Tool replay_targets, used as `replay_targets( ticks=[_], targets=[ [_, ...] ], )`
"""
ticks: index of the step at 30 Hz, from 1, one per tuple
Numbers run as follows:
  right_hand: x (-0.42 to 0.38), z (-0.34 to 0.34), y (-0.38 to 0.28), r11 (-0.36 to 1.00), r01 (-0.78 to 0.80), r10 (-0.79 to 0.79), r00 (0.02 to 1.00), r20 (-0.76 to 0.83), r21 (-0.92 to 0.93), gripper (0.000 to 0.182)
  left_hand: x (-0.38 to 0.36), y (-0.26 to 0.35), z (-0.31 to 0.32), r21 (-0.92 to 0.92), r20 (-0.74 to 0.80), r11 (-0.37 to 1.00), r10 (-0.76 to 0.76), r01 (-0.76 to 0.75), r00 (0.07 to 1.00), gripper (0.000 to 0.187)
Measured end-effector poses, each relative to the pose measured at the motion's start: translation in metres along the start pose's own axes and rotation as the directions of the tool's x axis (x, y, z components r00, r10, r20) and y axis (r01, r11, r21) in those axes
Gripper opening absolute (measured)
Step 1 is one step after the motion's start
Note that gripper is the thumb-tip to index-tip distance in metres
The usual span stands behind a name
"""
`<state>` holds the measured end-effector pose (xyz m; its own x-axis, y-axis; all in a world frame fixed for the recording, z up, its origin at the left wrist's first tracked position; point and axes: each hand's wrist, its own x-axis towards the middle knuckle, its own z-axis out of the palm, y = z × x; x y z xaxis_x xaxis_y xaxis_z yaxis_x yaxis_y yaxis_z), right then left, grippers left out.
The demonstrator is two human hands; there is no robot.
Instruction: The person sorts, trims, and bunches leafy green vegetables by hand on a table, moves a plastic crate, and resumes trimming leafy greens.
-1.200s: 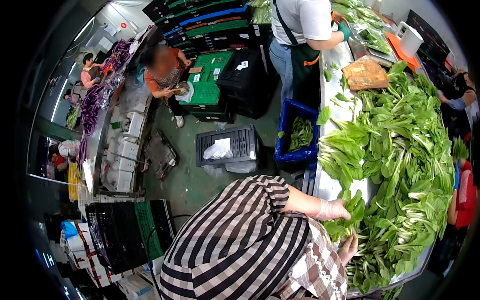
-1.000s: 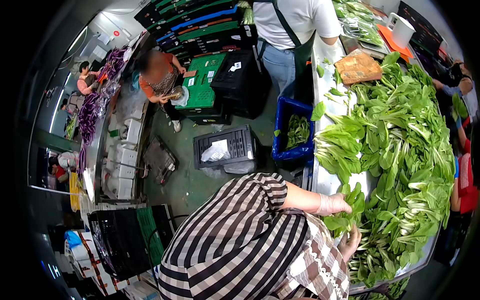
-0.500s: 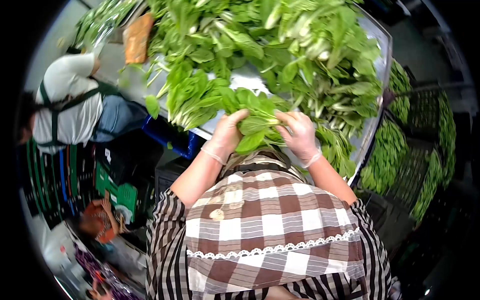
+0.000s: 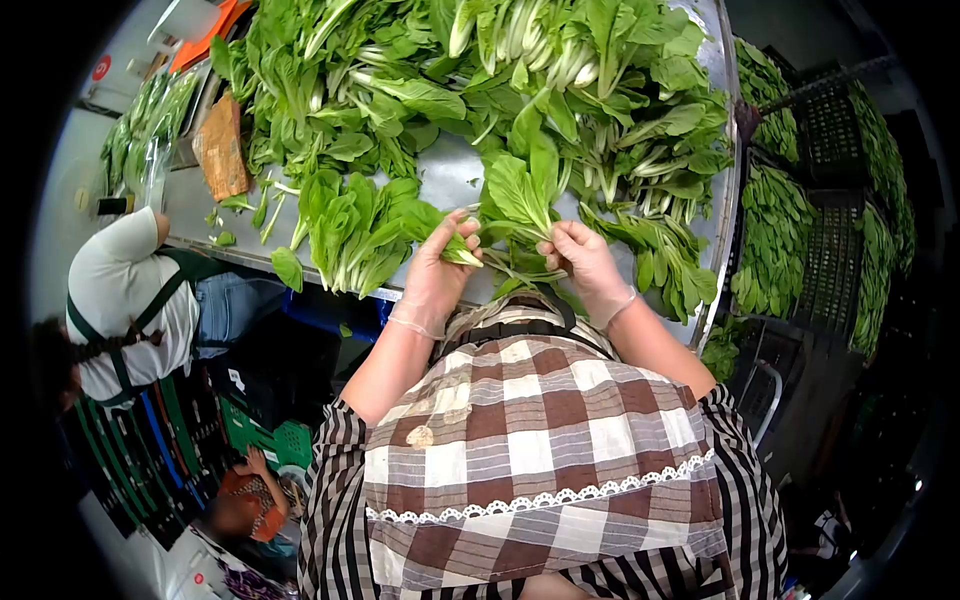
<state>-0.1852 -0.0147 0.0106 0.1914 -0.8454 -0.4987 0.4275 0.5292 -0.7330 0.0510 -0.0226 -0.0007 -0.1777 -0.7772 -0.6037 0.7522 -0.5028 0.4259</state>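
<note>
Close against my checked apron, both gloved hands meet at the near edge of the steel surface. Half a second ago they were cupped around a compact bunch of bok choy held low and flat; now the bunch stands more upright, its broad leaves fanned upward and its pale stalks gathered down between my hands. My left hand has its grip pinched on a leaf and stalk at the left side of the bunch, thumb and fingers pressed together on it. My right hand has its grip closed round the stalk ends on the other side, fingers curled in. So the head has been lifted and turned base-down, and I judge I am picking over it, pulling at an outer leaf rather than only carrying it.

Just to the left lies a sorted cluster of bok choy near the surface edge. Further back the big loose heap covers most of the surface, with a brown paper wad at its left. Off to the left stands a co-worker in a white shirt; to the right, black crates of greens
</note>
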Motion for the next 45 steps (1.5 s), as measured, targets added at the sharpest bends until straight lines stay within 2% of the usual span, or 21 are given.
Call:
replay_targets(
  ticks=[3,6,9,12,14,17,19,22,24,27,29,30,31,34,37,38,41,44,45],
  targets=[
    [0.005,-0.005,0.011,0.988,-0.05,0.039,0.996,0.081,0.146,0.023,0.006,-0.006,-0.009,-0.07,0.051,0.997,-0.03,0.033,0.998,0.036],
    [0.005,-0.004,0.019,0.97,-0.101,0.067,0.986,0.155,0.223,0.019,0.007,-0.011,0.0,-0.04,0.032,0.999,-0.007,0.008,0.999,0.039],
    [0.001,0.002,0.021,0.999,0.009,-0.011,0.999,0.035,0.047,0.016,0.008,-0.01,0.008,0.023,0.05,0.998,0.06,-0.061,0.997,0.042],
    [-0.005,0.01,0.019,0.984,0.152,-0.153,0.988,-0.009,-0.088,0.013,0.001,-0.01,0.03,0.084,0.078,0.993,0.077,-0.083,0.994,0.041],
    [-0.007,0.007,0.021,0.915,0.263,-0.265,0.964,0.035,-0.305,0.012,-0.003,-0.012,0.045,0.15,0.144,0.984,0.072,-0.094,0.987,0.038],
    [-0.009,0.006,0.026,0.775,0.383,-0.396,0.914,0.086,-0.504,0.012,0.004,-0.018,0.047,0.349,0.094,0.935,0.032,-0.063,0.995,0.032],
    [-0.011,0.005,0.031,0.744,0.394,-0.435,0.899,0.058,-0.54,0.012,0.002,-0.021,0.049,0.33,0.072,0.943,0.018,-0.041,0.997,0.027],
    [-0.012,0.003,0.031,0.81,0.366,-0.399,0.916,0.025,-0.459,0.013,0.005,-0.025,0.044,0.314,0.107,0.948,0.026,-0.058,0.994,0.028],
    [-0.011,0.003,0.034,0.806,0.392,-0.428,0.904,0.02,-0.443,0.014,0.002,-0.027,0.047,0.286,0.105,0.954,0.057,-0.086,0.993,0.027],
    [-0.006,-0.006,0.044,0.725,0.452,-0.479,0.873,0.091,-0.52,0.017,0.001,-0.03,0.041,0.288,0.126,0.952,0.065,-0.1,0.99,0.03],
    [-0.006,-0.01,0.05,0.865,0.279,-0.326,0.944,-0.044,-0.416,0.02,-0.002,-0.032,0.04,0.302,0.163,0.943,0.095,-0.141,0.982,0.035],
    [-0.01,-0.005,0.043,0.973,0.072,-0.113,0.978,-0.176,-0.221,0.022,-0.003,-0.033,0.04,0.308,0.183,0.937,0.109,-0.162,0.977,0.038],
    [-0.012,-0.002,0.039,0.992,-0.129,0.126,0.958,-0.256,0.006,0.024,-0.004,-0.032,0.04,0.296,0.201,0.942,0.1,-0.158,0.975,0.038],
    [-0.015,-0.013,0.039,0.967,-0.25,0.254,0.963,-0.089,0.052,0.029,-0.006,-0.025,0.037,0.309,0.258,0.939,0.068,-0.15,0.964,0.04],
    [-0.014,-0.008,0.04,0.968,-0.247,0.238,0.96,0.15,0.044,0.034,-0.012,-0.029,0.039,0.378,0.261,0.912,0.058,-0.157,0.964,0.04],
    [-0.009,-0.011,0.049,0.984,-0.176,0.168,0.968,0.184,0.026,0.032,-0.01,-0.031,0.034,0.393,0.271,0.907,0.042,-0.15,0.962,0.042],
    [-0.012,-0.007,0.047,0.997,-0.051,0.058,0.992,0.114,-0.066,0.027,-0.01,-0.032,0.038,0.411,0.247,0.893,0.086,-0.185,0.965,0.043],
    [-0.013,0.004,0.046,0.995,-0.061,0.064,0.997,0.039,-0.085,0.019,-0.01,-0.03,0.038,0.351,0.22,0.924,0.072,-0.148,0.973,0.043],
    [-0.013,0.006,0.045,0.993,-0.066,0.068,0.998,0.017,-0.094,0.018,-0.012,-0.03,0.043,0.347,0.208,0.932,0.027,-0.099,0.978,0.043]
  ],
)
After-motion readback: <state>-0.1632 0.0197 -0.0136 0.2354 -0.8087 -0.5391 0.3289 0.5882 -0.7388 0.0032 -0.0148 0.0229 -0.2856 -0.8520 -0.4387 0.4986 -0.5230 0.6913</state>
